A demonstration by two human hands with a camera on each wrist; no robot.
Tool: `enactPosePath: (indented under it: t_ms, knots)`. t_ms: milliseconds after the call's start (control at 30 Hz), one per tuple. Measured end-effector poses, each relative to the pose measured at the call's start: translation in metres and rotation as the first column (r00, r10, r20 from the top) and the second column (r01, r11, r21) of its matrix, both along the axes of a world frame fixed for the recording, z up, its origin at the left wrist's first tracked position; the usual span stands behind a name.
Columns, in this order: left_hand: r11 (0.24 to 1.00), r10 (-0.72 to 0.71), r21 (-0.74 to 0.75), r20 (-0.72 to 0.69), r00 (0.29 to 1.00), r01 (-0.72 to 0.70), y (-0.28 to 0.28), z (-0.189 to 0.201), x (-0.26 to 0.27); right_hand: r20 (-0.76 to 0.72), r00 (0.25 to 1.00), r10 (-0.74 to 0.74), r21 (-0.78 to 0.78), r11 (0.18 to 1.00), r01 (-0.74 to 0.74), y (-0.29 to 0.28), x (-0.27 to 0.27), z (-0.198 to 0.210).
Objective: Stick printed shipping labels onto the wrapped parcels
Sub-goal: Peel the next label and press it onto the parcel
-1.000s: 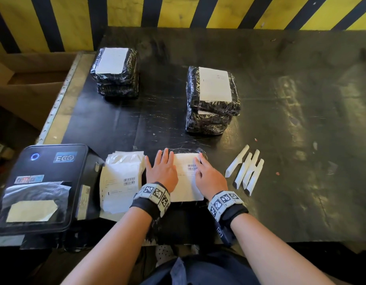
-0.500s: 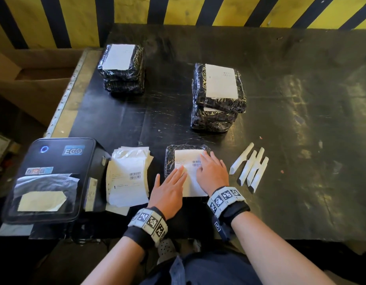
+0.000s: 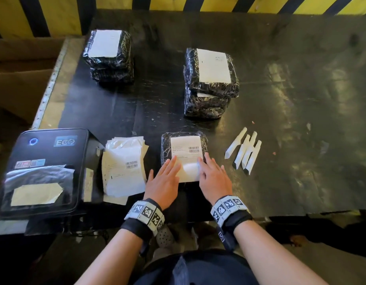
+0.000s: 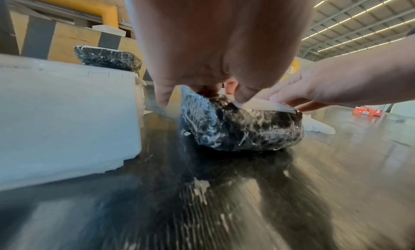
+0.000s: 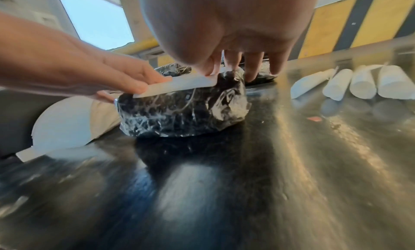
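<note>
Two stacks of labelled parcels (image 3: 211,83) sit beyond the hands — done, apparently. Stack of printed labels (image 3: 124,165) just left of the left hand (image 3: 163,182): more left. Black wrapped parcel (image 3: 184,140) lies under both palms; left and right hand (image 3: 215,177), fingers flat, press its shipping label (image 3: 186,153) down — near edge looks unstuck.
</note>
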State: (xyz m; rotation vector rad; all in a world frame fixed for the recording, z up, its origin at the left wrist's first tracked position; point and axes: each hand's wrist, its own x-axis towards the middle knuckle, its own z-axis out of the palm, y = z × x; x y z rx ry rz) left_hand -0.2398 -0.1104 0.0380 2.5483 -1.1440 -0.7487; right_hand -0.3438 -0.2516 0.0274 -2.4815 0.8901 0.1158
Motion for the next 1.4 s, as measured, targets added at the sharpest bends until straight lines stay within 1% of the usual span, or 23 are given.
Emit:
enactPosePath:
  t_ms: [100, 200, 267, 333, 467, 533, 600, 633, 700, 767, 800, 867, 933, 1000, 1067, 1133, 1200, 1267, 1333, 1400]
  knots:
    - [0.998, 0.047, -0.034, -0.016, 0.999, -0.047, -0.002, -0.002, -0.003, 0.014, 0.995, -0.094, 0.129, 0.987, 0.092, 0.009, -0.005, 0.002]
    - [0.995, 0.088, -0.052, -0.014, 0.996, -0.089, -0.004, -0.008, -0.004, 0.04, 0.984, -0.173, 0.205, 0.965, 0.162, 0.012, -0.008, 0.003]
    - [0.993, 0.105, -0.055, -0.017, 0.994, -0.106, -0.002, -0.01, -0.002, 0.026, 0.979, -0.204, 0.255, 0.948, 0.19, 0.006, -0.011, 0.004]
    - [0.993, 0.101, -0.052, -0.015, 0.995, -0.102, -0.001, -0.013, 0.0, 0.004, 0.975, -0.222, 0.277, 0.937, 0.212, -0.002, -0.017, 0.004]
    - [0.993, 0.107, -0.057, -0.017, 0.994, -0.108, 0.003, -0.012, 0.002, 0.027, 0.967, -0.254, 0.303, 0.924, 0.234, -0.012, -0.025, 0.009]
    - [0.99, 0.122, -0.065, -0.028, 0.992, -0.124, 0.007, -0.011, 0.001, 0.012, 0.965, -0.264, 0.301, 0.921, 0.248, -0.017, -0.03, 0.013]
    - [0.982, 0.161, -0.087, -0.064, 0.985, -0.166, 0.012, -0.008, -0.001, -0.015, 0.96, -0.279, 0.317, 0.909, 0.27, -0.024, -0.034, 0.013]
    - [0.975, 0.189, -0.098, -0.108, 0.976, -0.199, 0.015, -0.007, -0.003, -0.025, 0.955, -0.297, 0.344, 0.894, 0.287, -0.027, -0.035, 0.013]
    - [0.944, 0.272, -0.114, -0.262, 0.926, -0.31, 0.019, -0.005, -0.007, -0.037, 0.941, -0.336, 0.403, 0.856, 0.322, -0.031, -0.032, 0.012]
    - [0.894, 0.353, -0.108, -0.423, 0.834, -0.434, 0.022, -0.005, -0.01, -0.069, 0.931, -0.358, 0.465, 0.814, 0.347, -0.031, -0.022, 0.014]
    - [0.872, 0.385, -0.091, -0.481, 0.788, -0.481, 0.023, -0.005, -0.01, -0.083, 0.931, -0.355, 0.491, 0.798, 0.348, -0.029, -0.016, 0.015]
    - [0.841, 0.426, -0.055, -0.546, 0.721, -0.538, 0.021, -0.003, -0.009, -0.104, 0.931, -0.351, 0.533, 0.77, 0.35, -0.026, -0.005, 0.014]
    - [0.831, 0.43, -0.05, -0.574, 0.697, -0.553, 0.018, 0.002, -0.006, -0.149, 0.924, -0.352, 0.569, 0.734, 0.371, -0.023, 0.002, 0.011]
    - [0.825, 0.434, -0.062, -0.566, 0.701, -0.561, 0.016, 0.008, -0.002, -0.2, 0.91, -0.363, 0.61, 0.681, 0.405, -0.021, 0.005, 0.009]
    - [0.816, 0.445, -0.064, -0.566, 0.694, -0.575, 0.018, 0.012, 0.004, -0.182, 0.898, -0.399, 0.666, 0.622, 0.412, -0.019, 0.006, 0.006]
    - [0.814, 0.435, -0.06, -0.597, 0.674, -0.578, 0.021, 0.014, 0.01, -0.142, 0.889, -0.435, 0.708, 0.583, 0.398, -0.015, 0.005, 0.005]
    - [0.83, 0.414, -0.058, -0.603, 0.682, -0.555, 0.026, 0.016, 0.012, -0.086, 0.872, -0.481, 0.723, 0.572, 0.387, -0.011, 0.005, 0.006]
    - [0.842, 0.388, -0.075, -0.605, 0.695, -0.535, 0.035, 0.017, 0.013, -0.029, 0.86, -0.51, 0.724, 0.582, 0.37, -0.01, 0.006, 0.01]
    - [0.847, 0.36, -0.1, -0.616, 0.701, -0.523, 0.05, 0.02, 0.012, 0.004, 0.865, -0.501, 0.721, 0.601, 0.345, -0.009, 0.008, 0.018]
    - [0.848, 0.322, -0.151, -0.615, 0.72, -0.509, 0.071, 0.022, 0.009, 0.028, 0.869, -0.493, 0.737, 0.597, 0.315, -0.008, 0.01, 0.026]
